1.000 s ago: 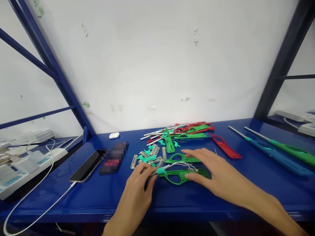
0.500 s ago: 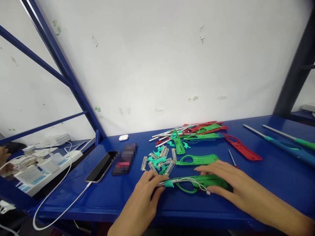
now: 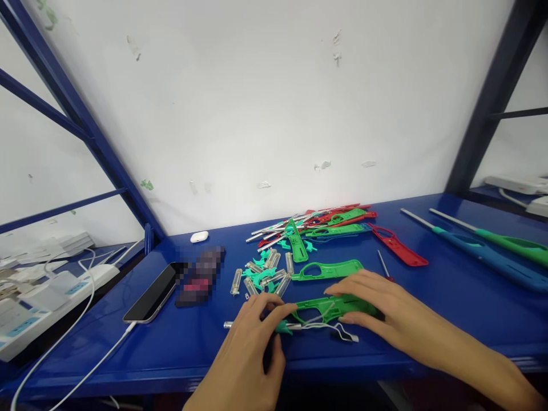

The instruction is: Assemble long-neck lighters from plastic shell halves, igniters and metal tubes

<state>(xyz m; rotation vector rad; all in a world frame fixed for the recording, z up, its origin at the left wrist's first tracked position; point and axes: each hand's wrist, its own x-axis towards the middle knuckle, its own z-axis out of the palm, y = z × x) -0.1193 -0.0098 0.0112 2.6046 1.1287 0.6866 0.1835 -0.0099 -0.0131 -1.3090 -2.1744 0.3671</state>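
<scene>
My left hand is curled at the narrow left end of a green lighter handle half, its index fingertip on that end. Other left fingers are partly hidden. Beneath this hand runs a metal lighter tube with a teal collar. White wires trail right from the collar to a small dark and white part, in front of the handle half. My right hand is closed around the wide right end of the handle half, fingers behind and thumb in front.
Several clear fuel tanks and teal triggers lie behind my left hand. Another green half, a red half and a screwdriver lie farther back. Left are a phone and earbud case; right, a blue lighter.
The metal tube and wires have shifted off the green handle half toward the table's front edge. My left index finger has moved onto the handle's end. The view has turned slightly right.
</scene>
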